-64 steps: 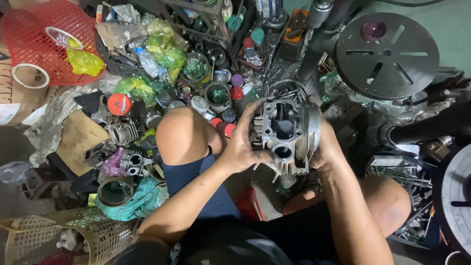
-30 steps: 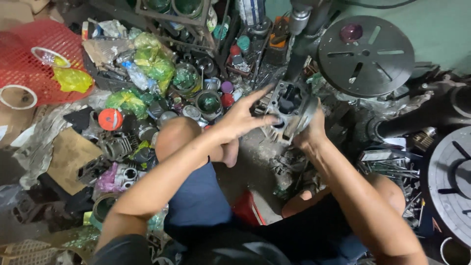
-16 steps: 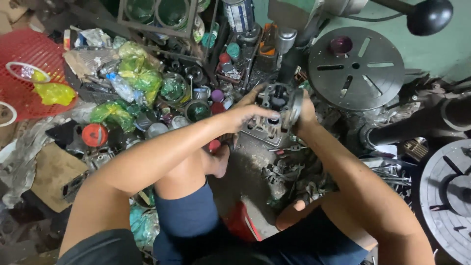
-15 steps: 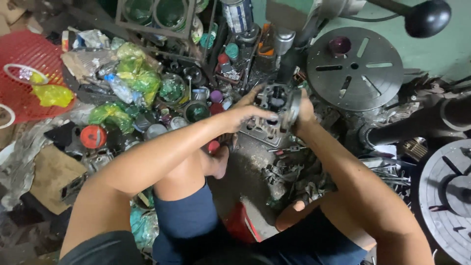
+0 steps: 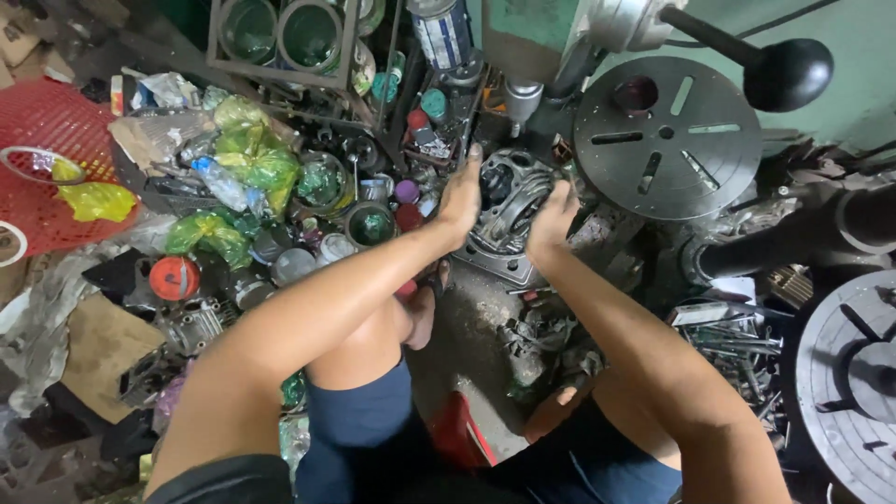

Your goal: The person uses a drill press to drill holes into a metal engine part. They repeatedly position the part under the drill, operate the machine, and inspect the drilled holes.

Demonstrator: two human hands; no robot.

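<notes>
Both hands grip 1 grey engine part [image 5: 509,201], left hand [image 5: 462,196] and right hand [image 5: 553,213] closed on its sides, holding it under the drill spindle [image 5: 523,98], beside the round slotted table [image 5: 667,135]; no drilling visible yet

A single head-worn camera looks steeply down, from arm's length, onto the cluttered workshop floor [image 5: 467,327].
</notes>
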